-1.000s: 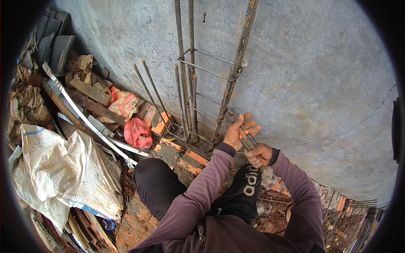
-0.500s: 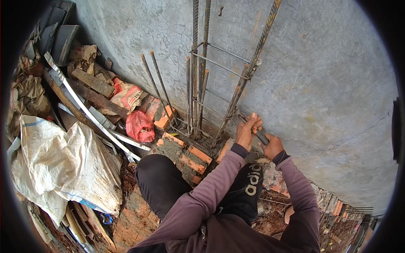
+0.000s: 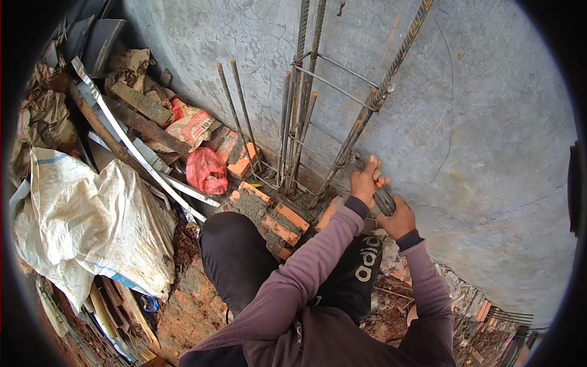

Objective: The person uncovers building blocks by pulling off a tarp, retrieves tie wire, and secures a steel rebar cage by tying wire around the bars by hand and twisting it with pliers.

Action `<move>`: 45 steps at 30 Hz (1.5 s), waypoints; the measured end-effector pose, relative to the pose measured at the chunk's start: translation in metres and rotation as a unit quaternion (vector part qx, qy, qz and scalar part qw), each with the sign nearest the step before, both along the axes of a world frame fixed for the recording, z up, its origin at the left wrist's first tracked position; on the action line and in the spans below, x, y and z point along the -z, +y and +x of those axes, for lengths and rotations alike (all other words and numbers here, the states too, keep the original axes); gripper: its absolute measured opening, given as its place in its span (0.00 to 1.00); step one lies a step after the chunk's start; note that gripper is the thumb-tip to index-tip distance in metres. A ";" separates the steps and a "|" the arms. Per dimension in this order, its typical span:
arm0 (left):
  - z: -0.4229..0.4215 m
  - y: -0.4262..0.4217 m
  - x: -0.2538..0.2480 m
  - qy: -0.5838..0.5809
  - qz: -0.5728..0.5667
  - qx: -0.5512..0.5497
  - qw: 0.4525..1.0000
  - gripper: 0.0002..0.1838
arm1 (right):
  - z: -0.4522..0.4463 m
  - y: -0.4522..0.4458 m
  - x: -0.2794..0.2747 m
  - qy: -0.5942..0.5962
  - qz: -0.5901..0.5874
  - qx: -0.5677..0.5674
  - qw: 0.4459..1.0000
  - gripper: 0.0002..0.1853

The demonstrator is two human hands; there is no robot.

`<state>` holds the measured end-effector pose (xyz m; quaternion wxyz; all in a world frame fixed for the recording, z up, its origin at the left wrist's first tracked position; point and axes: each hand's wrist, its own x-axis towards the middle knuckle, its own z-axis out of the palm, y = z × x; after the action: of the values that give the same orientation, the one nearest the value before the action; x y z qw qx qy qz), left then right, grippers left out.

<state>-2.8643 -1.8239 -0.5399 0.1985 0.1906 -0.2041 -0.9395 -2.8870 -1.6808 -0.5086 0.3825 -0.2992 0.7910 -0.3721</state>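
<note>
My right hand (image 3: 400, 220) is closed round the dark handles of what look like pincers (image 3: 384, 200). Just ahead of it, my left hand (image 3: 364, 185) closes on the front part of the same tool, one finger extended upward. The tool's head points at the foot of a slanted ribbed steel bar (image 3: 350, 145), part of an upright rebar cage with thin cross ties. My fingers partly hide the jaws, so what they grip cannot be made out. A thin wire (image 3: 452, 79) curves across the wall above my hands.
A cracked grey wall (image 3: 507, 134) stands right behind the rebar. Bricks in wet mortar (image 3: 282, 226) lie at its base. Two short bars (image 3: 240, 104) stick up to the left. A red plastic bag (image 3: 206, 170), a white sack (image 3: 104, 220) and scrap strips crowd the left side.
The view has shifted, so the scene sits slightly further right. The curved wire now shows against the wall. My right hand has turned slightly, and more of the tool's handles shows.
</note>
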 end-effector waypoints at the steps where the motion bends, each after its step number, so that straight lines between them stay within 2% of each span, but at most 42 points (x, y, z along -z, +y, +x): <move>1: -0.004 0.002 -0.002 -0.025 -0.008 -0.012 1.000 0.23 | 0.001 0.001 0.004 0.082 0.009 0.002 0.997 0.13; 3: -0.007 0.005 -0.005 -0.076 -0.023 -0.032 0.996 0.23 | 0.006 0.005 0.014 0.243 0.029 0.008 0.969 0.15; 5: 0.022 -0.008 -0.001 -0.086 -0.149 0.044 0.984 0.24 | 0.007 0.003 0.023 0.399 0.044 0.007 0.916 0.16; 6: 0.036 -0.016 -0.004 -0.089 -0.210 0.076 0.971 0.24 | -0.003 0.004 0.023 0.102 0.004 -0.032 0.994 0.17; 7: 0.044 -0.018 -0.007 -0.058 -0.176 0.091 0.978 0.25 | -0.017 0.014 0.027 -0.212 -0.032 -0.062 0.975 0.17; 8: 0.052 -0.019 -0.009 -0.026 -0.142 0.106 0.984 0.25 | -0.022 0.019 0.030 -0.504 -0.063 -0.085 0.857 0.18; 10: 0.054 -0.020 -0.011 0.050 -0.037 0.120 0.991 0.25 | 0.000 0.017 0.038 -0.490 -0.112 -0.059 0.863 0.18; 12: 0.055 -0.014 -0.002 0.046 -0.068 0.141 0.987 0.25 | 0.017 0.017 0.034 -0.463 -0.138 -0.036 0.875 0.18; 15: 0.063 0.006 -0.012 0.058 -0.149 0.158 0.974 0.23 | 0.048 0.034 0.019 -0.216 -0.104 0.051 0.969 0.19; 16: 0.065 0.013 -0.014 0.073 -0.190 0.157 0.966 0.23 | 0.052 0.046 0.020 -0.123 -0.132 0.059 0.982 0.20; 18: 0.074 0.023 -0.025 0.108 -0.273 0.152 0.944 0.24 | 0.069 0.079 0.004 -0.017 -0.174 0.201 0.964 0.21; 20: 0.080 0.017 -0.042 0.118 -0.271 0.135 0.946 0.24 | 0.052 0.155 0.017 0.064 -0.103 0.248 0.961 0.23; 21: 0.086 0.019 -0.047 0.125 -0.268 0.133 0.946 0.24 | 0.032 0.212 0.040 0.202 0.035 0.267 0.942 0.22; 22: 0.091 0.019 -0.049 0.138 -0.257 0.154 0.944 0.24 | 0.037 0.231 0.019 0.276 0.090 0.319 0.902 0.19; 23: 0.091 0.014 -0.053 0.154 -0.248 0.161 0.943 0.24 | 0.056 0.212 -0.027 0.182 -0.077 0.408 0.892 0.20; 24: 0.093 0.015 -0.055 0.161 -0.237 0.163 0.944 0.24 | 0.077 0.183 -0.076 0.191 -0.167 0.350 0.902 0.26; 25: 0.101 0.027 -0.065 0.186 -0.234 0.190 0.935 0.24 | 0.094 0.154 -0.098 0.206 -0.244 0.292 0.902 0.32; 26: 0.109 0.042 -0.083 0.209 -0.232 0.208 0.927 0.24 | 0.101 0.130 -0.106 0.216 -0.324 0.224 0.894 0.39; 27: 0.115 0.054 -0.099 0.231 -0.233 0.219 0.919 0.25 | 0.099 0.115 -0.103 0.138 -0.360 0.167 0.908 0.43; 29: 0.122 0.071 -0.110 0.347 -0.279 0.205 0.872 0.21 | 0.092 0.091 -0.098 -0.017 -0.417 0.041 0.908 0.51; 31: 0.129 0.077 -0.126 0.390 -0.187 0.212 0.876 0.20 | 0.087 0.085 -0.061 -0.203 -0.531 0.056 0.820 0.57; 32: 0.129 0.081 -0.130 0.414 -0.139 0.218 0.873 0.20 | 0.090 0.077 -0.032 -0.276 -0.623 0.073 0.728 0.57; 35: 0.108 0.090 -0.128 0.373 -0.213 0.087 0.899 0.24 | 0.144 0.072 0.001 -0.382 -0.638 0.208 0.635 0.53; 36: 0.105 0.089 -0.126 0.331 -0.220 0.097 0.913 0.24 | 0.149 0.087 0.036 -0.442 -0.604 0.168 0.641 0.53; 38: 0.100 0.094 -0.112 0.301 -0.269 0.070 0.912 0.21 | 0.149 0.109 0.052 -0.420 -0.550 0.123 0.711 0.52; 40: 0.091 0.100 -0.096 0.321 -0.319 0.025 0.891 0.16 | 0.145 0.130 0.055 -0.259 -0.497 0.116 0.820 0.53; 43: 0.090 0.114 -0.085 0.278 -0.462 -0.058 0.840 0.12 | 0.152 0.107 -0.006 -0.122 -0.479 0.237 0.836 0.52; 44: 0.091 0.124 -0.081 0.288 -0.423 -0.041 0.858 0.12 | 0.154 0.100 -0.009 -0.067 -0.459 0.271 0.844 0.45; 45: 0.093 0.132 -0.077 0.299 -0.386 -0.029 0.872 0.12 | 0.154 0.106 0.001 -0.061 -0.446 0.276 0.849 0.41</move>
<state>-2.7713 -1.6915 -0.4625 0.3346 -0.1857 -0.4755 -0.7921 -2.7329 -1.5749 -0.5099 0.1372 -0.1834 0.5651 -0.7926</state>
